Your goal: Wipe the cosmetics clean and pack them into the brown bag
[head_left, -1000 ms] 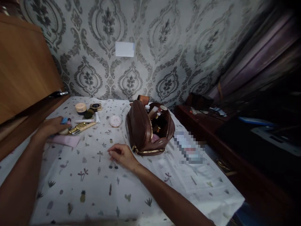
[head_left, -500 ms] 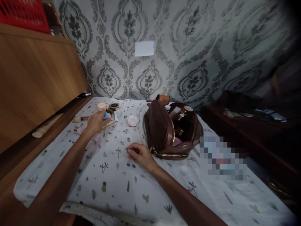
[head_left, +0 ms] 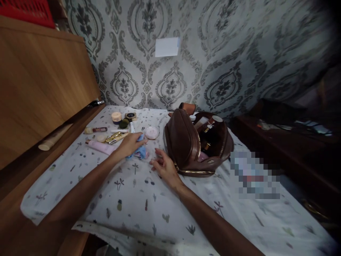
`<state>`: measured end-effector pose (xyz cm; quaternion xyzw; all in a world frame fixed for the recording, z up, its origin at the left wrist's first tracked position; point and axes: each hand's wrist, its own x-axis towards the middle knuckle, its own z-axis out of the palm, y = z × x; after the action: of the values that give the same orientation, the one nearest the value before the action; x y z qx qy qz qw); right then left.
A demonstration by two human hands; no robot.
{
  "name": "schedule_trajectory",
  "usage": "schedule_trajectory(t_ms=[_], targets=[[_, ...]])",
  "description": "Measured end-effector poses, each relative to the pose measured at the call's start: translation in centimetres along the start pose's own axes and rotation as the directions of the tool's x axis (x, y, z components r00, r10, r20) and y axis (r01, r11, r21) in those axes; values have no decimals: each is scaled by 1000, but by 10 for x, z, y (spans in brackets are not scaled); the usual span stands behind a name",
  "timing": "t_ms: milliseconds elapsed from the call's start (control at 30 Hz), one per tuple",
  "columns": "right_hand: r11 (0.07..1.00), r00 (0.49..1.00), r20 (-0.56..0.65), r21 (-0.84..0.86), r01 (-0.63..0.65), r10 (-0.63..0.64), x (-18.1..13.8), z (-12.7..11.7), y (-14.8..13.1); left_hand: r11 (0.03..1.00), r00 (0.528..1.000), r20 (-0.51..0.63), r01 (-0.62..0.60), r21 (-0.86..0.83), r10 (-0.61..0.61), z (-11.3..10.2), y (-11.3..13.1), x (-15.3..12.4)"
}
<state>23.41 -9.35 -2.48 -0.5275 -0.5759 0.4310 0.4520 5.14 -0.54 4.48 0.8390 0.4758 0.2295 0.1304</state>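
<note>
My left hand (head_left: 129, 144) is closed on a small blue item (head_left: 139, 153) just above the patterned white cloth (head_left: 133, 202). My right hand (head_left: 165, 166) rests beside it with fingers loosely spread and nothing in it, close to the blue item. An open brown cosmetic bag (head_left: 197, 144) with bottles standing inside sits right of my right hand. Behind my left hand lie cosmetics: a pink tube (head_left: 99, 146), gold sticks (head_left: 116, 137), a round pink compact (head_left: 151, 132) and a small jar (head_left: 116, 117).
A wooden cabinet side (head_left: 39, 81) rises on the left with a cream tube (head_left: 54, 137) on its ledge. Patterned wallpaper with a white card (head_left: 166, 47) is behind. A dark low shelf (head_left: 287, 135) stands at the right. A blurred patch (head_left: 254, 176) lies on the cloth.
My left hand has come from the cosmetics at the left towards the middle, bringing the blue item with it. My right hand has shifted slightly forward and its fingers have loosened.
</note>
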Motion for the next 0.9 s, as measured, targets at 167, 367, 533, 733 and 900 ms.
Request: schedule_trajectory(t_ms=[167,367,533,733,900], targets=[[999,999,17,-9,46,-46,0,2,3,968,983,-160,51,-245,-93,-13,-10,7],[983,998,21,-172,61,-58,4,4,-4,985,993,-87,-93,-145,81,13,8,-4],[884,993,57,-453,115,-100,20,8,-16,965,975,74,-216,149,207,39,15,-16],[787,993,58,-606,114,-100,19,21,-26,963,983,117,-167,210,144,31,-12,-27],[819,994,-1,-566,93,-114,11,26,-22,933,994,93,-85,350,56,18,-33,-35]])
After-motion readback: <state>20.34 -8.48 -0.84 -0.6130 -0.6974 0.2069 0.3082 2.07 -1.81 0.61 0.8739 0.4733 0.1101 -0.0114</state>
